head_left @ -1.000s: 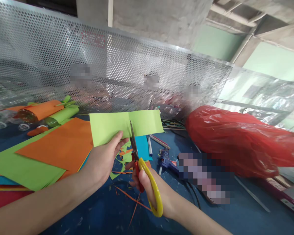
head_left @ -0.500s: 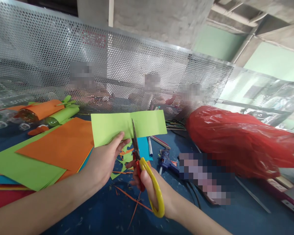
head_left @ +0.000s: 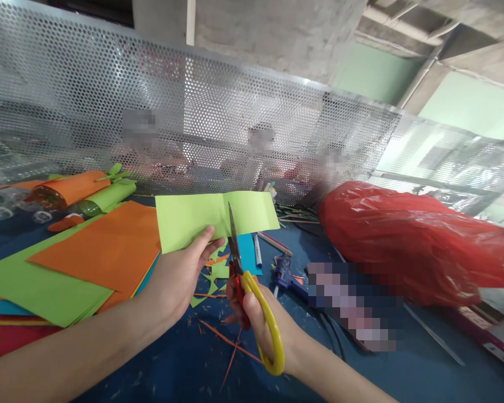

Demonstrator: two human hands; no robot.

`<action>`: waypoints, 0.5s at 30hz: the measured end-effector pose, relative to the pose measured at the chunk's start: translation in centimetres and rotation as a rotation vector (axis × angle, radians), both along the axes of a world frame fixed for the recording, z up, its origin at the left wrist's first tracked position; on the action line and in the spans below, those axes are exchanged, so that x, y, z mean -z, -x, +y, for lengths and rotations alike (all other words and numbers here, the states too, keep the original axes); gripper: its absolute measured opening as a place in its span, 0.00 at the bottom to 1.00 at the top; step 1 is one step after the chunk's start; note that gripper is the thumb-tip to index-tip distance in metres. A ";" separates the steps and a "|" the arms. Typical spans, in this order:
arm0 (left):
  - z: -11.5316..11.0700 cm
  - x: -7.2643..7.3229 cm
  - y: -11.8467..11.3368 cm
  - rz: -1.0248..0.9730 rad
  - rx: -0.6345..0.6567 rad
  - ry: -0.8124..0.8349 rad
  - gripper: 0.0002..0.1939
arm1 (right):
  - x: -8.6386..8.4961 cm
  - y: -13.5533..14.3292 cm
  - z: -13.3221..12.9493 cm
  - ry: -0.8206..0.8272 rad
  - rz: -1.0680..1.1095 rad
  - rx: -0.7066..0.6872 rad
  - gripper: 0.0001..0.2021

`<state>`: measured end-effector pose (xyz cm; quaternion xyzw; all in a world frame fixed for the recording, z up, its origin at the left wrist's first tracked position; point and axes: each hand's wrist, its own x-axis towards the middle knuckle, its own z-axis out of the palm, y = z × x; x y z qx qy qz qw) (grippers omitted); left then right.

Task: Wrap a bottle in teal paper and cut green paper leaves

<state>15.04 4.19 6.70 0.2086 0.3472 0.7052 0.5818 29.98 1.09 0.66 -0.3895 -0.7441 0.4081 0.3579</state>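
My left hand (head_left: 185, 271) pinches the lower edge of a light green paper strip (head_left: 189, 218), thumb in front and fingers behind. A crease runs down near the strip's middle. My right hand (head_left: 256, 319) grips scissors (head_left: 272, 336) with a yellow and a red handle, thumb through the yellow loop. Their blades point up at the strip, one in front of it just right of the crease, the lower part of the other showing below the edge. Under the hands lie green and orange paper scraps (head_left: 218, 271) and a blue paper piece (head_left: 246, 254).
Coloured paper sheets (head_left: 96, 252) are stacked at left, with paper-wrapped bottles (head_left: 79, 187) behind. A marker (head_left: 257, 251), a blue glue gun (head_left: 289, 277) and a red plastic bag (head_left: 395, 240) lie to the right. A perforated metal screen (head_left: 222, 112) stands behind; people sit beyond it.
My right hand and the scissors have shifted slightly right. The strip's right part has bent, its right edge moving a little left. My left hand stays nearly still.
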 end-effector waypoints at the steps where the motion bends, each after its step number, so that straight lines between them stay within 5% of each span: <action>1: 0.0 0.0 0.0 0.000 -0.001 -0.008 0.13 | -0.1 0.0 0.0 -0.004 -0.002 0.004 0.30; 15: -0.1 0.1 0.1 -0.004 0.001 -0.022 0.11 | -0.2 0.1 0.2 -0.047 -0.050 0.047 0.31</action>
